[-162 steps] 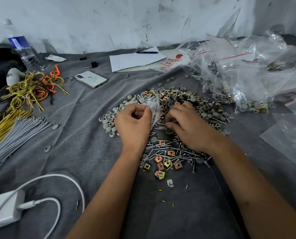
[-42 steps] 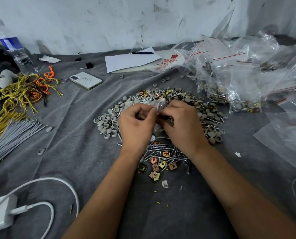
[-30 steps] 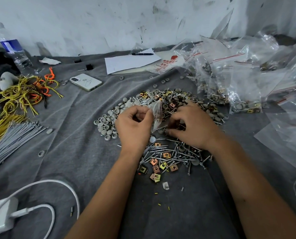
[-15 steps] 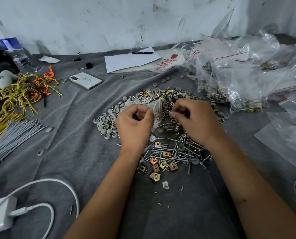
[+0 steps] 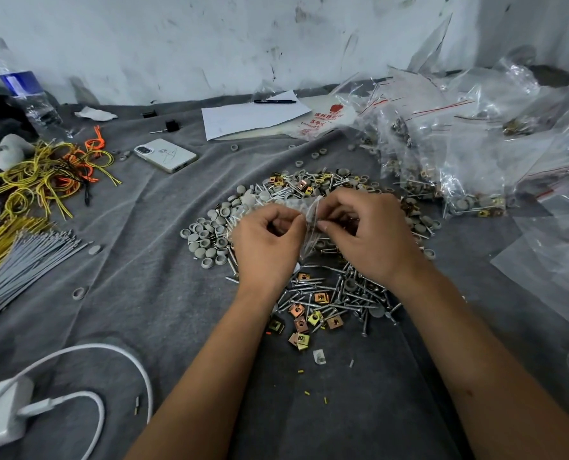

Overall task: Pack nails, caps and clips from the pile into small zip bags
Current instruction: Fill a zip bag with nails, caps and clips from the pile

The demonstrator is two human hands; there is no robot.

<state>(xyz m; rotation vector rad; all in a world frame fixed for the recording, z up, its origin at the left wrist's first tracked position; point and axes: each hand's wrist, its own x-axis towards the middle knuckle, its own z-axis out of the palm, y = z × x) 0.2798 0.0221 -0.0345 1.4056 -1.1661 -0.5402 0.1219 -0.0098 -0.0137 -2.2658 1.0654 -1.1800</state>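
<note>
Back at the bag mouth from the pile half a second ago: right hand (image 5: 369, 234), fingertips now curled in and pinching the rim of the small clear plastic zip bag (image 5: 309, 224). Opposite, left hand (image 5: 266, 244), thumb and forefinger curled and pinching the other rim, knuckles up. Held just above the heap of silver nails (image 5: 329, 293), round grey plastic caps (image 5: 210, 234) and brass-coloured square metal clips (image 5: 309, 317), all spread on the grey cloth (image 5: 137, 310). Both forearms angled in from the bottom edge, wrists nearly level. Further right, filled clear zip bags with red seal lines (image 5: 449, 154); far left, yellow and grey cable ties (image 5: 14, 250), white phone (image 5: 165, 155).
</note>
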